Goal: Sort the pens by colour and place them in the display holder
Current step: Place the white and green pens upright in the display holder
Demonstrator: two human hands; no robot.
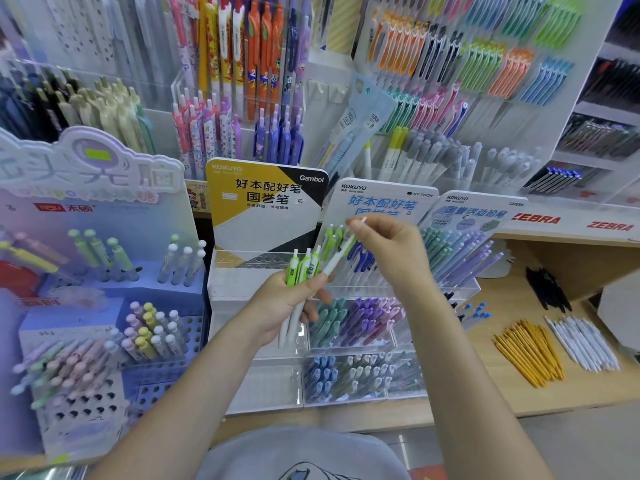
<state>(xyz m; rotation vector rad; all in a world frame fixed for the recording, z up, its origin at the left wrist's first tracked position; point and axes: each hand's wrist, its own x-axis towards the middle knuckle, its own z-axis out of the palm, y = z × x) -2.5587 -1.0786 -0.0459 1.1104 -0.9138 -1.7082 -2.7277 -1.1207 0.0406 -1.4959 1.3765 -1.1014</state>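
Left hand [277, 303] clamps a bunch of green-clipped white pens [303, 271], right hand [388, 251] pinches one white pen [341, 252] above it, lower barrels hidden behind fingers.

This was a stationery shop, no question: a back wall [450, 64] hung with row upon row of pens sorted by colour. Branded display cards [263, 199] reading KOKUYO and Gambol stood over clear tiered holders [349, 344] packed with stock. ZEBRA labels [536, 218] ran along the wooden shelf [502, 386], where yellow pencils [528, 355] lay loose.
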